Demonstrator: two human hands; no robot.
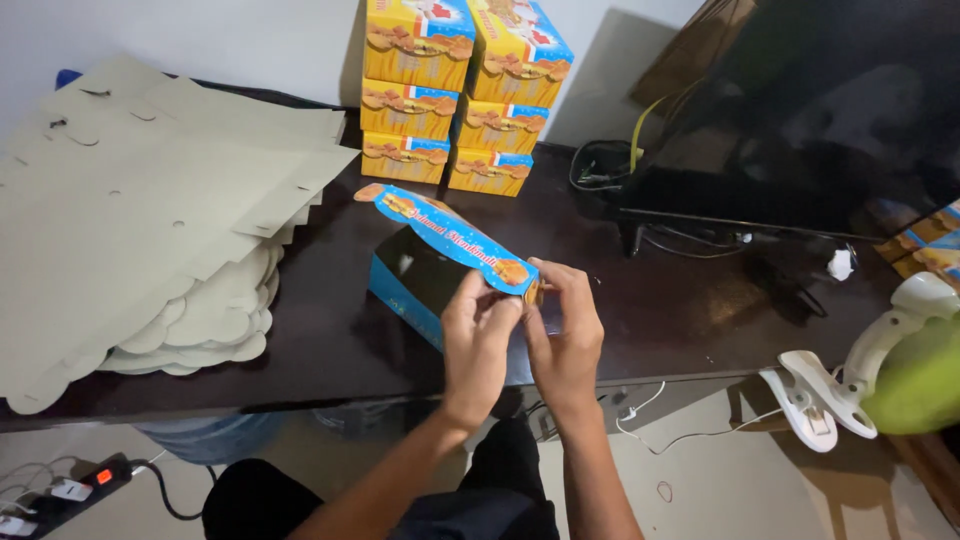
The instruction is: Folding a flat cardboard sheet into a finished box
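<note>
A half-folded blue cardboard box lies on the dark table, its printed blue and orange lid flap raised toward me. My left hand and my right hand meet at the near end of that flap and pinch it between fingers and thumbs. To the left lies a big stack of flat grey-brown box blanks, printed side down.
Six finished yellow and orange boxes stand stacked at the back of the table. A black screen with cables is at the right. A white clip lamp with green shade sits low right. A power strip lies on the floor.
</note>
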